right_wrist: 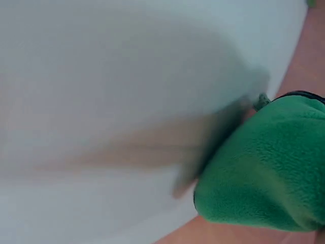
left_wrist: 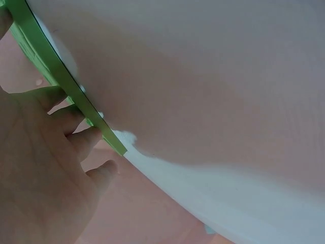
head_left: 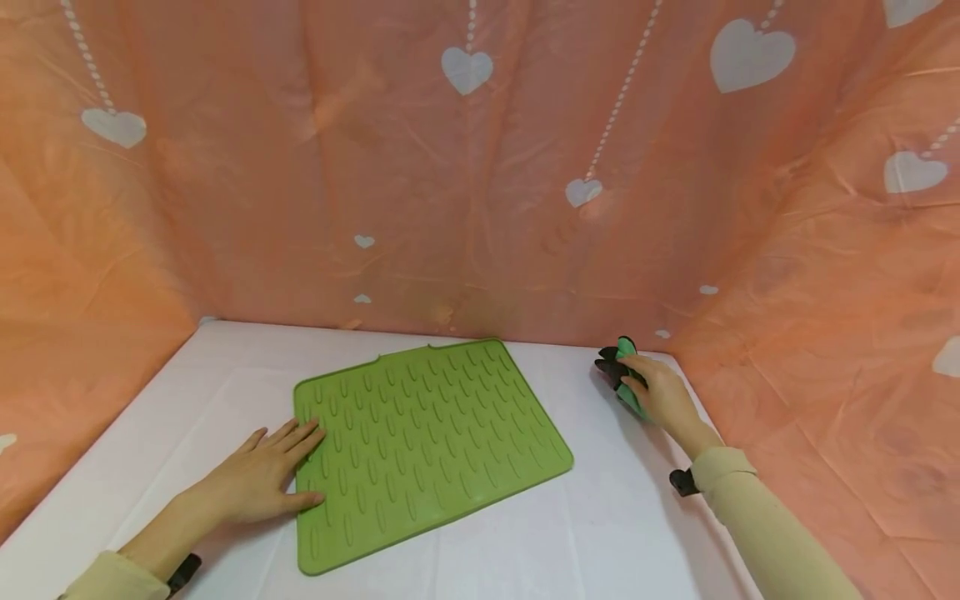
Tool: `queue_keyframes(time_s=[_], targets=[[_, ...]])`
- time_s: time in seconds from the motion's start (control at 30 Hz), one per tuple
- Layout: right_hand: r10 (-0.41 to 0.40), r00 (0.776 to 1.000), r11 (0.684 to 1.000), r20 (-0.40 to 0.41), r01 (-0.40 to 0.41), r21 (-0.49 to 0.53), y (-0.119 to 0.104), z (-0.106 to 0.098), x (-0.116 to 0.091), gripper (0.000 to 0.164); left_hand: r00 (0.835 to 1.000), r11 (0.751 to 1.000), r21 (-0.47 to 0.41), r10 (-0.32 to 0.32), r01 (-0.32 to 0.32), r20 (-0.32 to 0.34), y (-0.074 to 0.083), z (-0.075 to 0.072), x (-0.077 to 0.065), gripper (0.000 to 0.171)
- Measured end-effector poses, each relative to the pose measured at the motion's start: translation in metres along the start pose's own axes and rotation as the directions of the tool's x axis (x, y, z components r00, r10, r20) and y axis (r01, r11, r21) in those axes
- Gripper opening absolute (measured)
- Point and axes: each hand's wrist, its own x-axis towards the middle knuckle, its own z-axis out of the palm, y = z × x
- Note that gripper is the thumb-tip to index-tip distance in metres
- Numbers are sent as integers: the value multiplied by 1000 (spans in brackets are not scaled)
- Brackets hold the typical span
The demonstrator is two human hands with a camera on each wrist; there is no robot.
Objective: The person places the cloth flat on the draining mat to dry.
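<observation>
A green rubbery mat (head_left: 427, 442) with raised oval ridges lies at an angle on the white table. My left hand (head_left: 262, 475) rests at its left edge, fingers spread and fairly straight, fingertips and thumb tip over the mat. In the left wrist view the mat's edge (left_wrist: 76, 91) runs along the fingertips. Toward the table's back right corner, my right hand (head_left: 663, 396) grips a fuzzy green cloth item (right_wrist: 269, 162) with black trim. Dark brown or black flaps show on its left side in the head view; its exact kind is not plain.
The white table (head_left: 615, 533) has back and side edges meeting an orange-pink curtain (head_left: 420, 183) printed with white hearts. That curtain stands close behind and on both sides. A small black device (head_left: 684, 482) sits at my right wrist, another black piece (head_left: 183, 573) at the left.
</observation>
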Motion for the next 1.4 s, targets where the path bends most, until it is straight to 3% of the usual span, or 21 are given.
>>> queue_keyframes(time_s=[0.3, 0.53, 0.73, 1.17, 1.4], targets=[[-130, 969, 991, -209, 135, 10, -32, -9, 16, 37, 1000, 1000, 2, -1, 1, 1, 0, 2, 0, 99], [-188, 952, 971, -240, 218, 103, -74, -7, 33, 39, 1000, 1000, 15, 4, -4, -16, 0, 1, -1, 98], [-296, 911, 923, -286, 350, 158, -111, 5, 49, 41, 1000, 1000, 9, 0, 0, -17, 0, 1, -2, 98], [-445, 852, 826, -274, 509, 241, -181, 39, 72, 40, 1000, 1000, -12, -4, 4, 11, -1, 1, 0, 99], [-499, 848, 802, -179, 530, 276, -209, 63, 74, 39, 1000, 1000, -14, -14, 14, 26, -3, 2, 0, 99]])
